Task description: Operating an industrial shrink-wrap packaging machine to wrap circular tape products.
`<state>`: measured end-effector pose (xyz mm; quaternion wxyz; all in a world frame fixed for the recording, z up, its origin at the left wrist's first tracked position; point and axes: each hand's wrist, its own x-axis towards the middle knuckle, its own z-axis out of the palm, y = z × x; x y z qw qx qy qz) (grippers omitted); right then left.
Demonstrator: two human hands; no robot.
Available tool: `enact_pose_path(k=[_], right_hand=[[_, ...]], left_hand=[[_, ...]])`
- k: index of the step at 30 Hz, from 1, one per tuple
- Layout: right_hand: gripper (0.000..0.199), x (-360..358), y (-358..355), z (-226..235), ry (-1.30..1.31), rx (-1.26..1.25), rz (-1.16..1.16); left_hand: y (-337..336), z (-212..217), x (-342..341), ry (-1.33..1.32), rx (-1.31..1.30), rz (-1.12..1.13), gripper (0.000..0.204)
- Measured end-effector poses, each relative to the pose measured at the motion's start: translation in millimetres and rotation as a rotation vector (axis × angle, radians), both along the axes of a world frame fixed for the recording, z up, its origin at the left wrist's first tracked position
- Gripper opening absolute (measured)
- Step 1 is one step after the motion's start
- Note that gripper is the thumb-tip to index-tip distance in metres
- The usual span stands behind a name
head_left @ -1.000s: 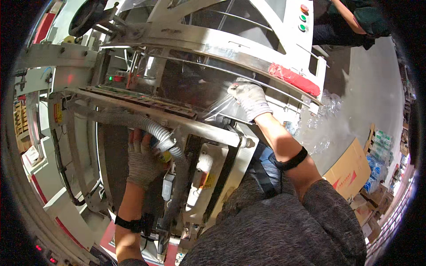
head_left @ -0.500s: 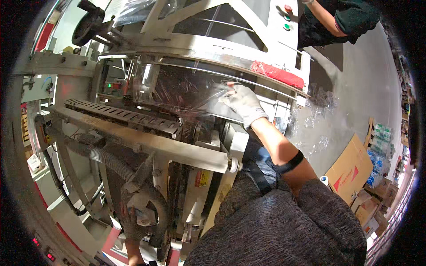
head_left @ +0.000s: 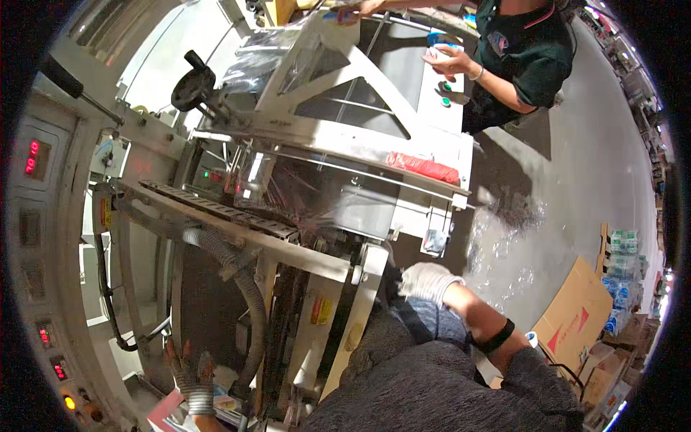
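The gloved left hand (head_left: 193, 389) is low, between 7 and 8 o'clock, open with its fingers spread, just beside the lower stretch of a grey ribbed hose (head_left: 257, 317). The gloved right hand (head_left: 430, 282) is at 4 o'clock, near the person's waist – its fingers are partly hidden, so I cannot tell whether it grips anything. The hose and a long pale beam (head_left: 302, 258), slanting from 9 down to 6 o'clock, stand between the left hand and the clear film (head_left: 288, 191) at 10. Around them are a dark handwheel (head_left: 193, 88) between 10 and 11, a control panel (head_left: 52, 230) with red readouts at 9, a red wrapped bundle (head_left: 425, 168) at 2, and a co-worker (head_left: 525, 72) between 1 and 2, hands at the white frame (head_left: 338, 135). The beam's near end stops around 6, short of the right hand; past the machine's right edge, grey floor (head_left: 601, 165) stretches toward 3 – crumpled film (head_left: 504, 245) littering it, a cardboard sheet (head_left: 568, 309) and wrapped packs (head_left: 620, 291) bounding it toward 4
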<state>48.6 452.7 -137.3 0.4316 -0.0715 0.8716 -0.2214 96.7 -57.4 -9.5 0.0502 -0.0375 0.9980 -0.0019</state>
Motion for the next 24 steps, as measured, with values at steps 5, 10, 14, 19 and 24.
enact_pose_path(k=[5, 10, 14, 19, 24], right_hand=[[0.038, 11.9, -9.7, 16.3, -0.118, 0.069, 0.028], [0.039, 9.1, -2.4, 21.3, -0.101, 0.042, 0.071], [0.039, 11.6, -1.7, 13.9, -0.079, 0.038, 0.089], [0.038, 11.3, -8.4, 22.5, -0.107, 0.049, 0.092], [0.038, 11.0, -9.3, 15.9, -0.05, 0.049, 0.129]], left_hand=[[19.0, 21.7, -4.8, 0.051, 0.058, -0.119, 0.051], [23.8, 25.1, -12.1, 0.053, 0.018, -0.185, 0.05], [20.7, 21.0, -14.3, 0.046, 0.008, -0.194, 0.049], [14.6, 17.4, -15.0, 0.041, 0.012, -0.184, 0.049], [1.0, 9.6, -13.0, 0.016, -0.026, -0.179, 0.049]])
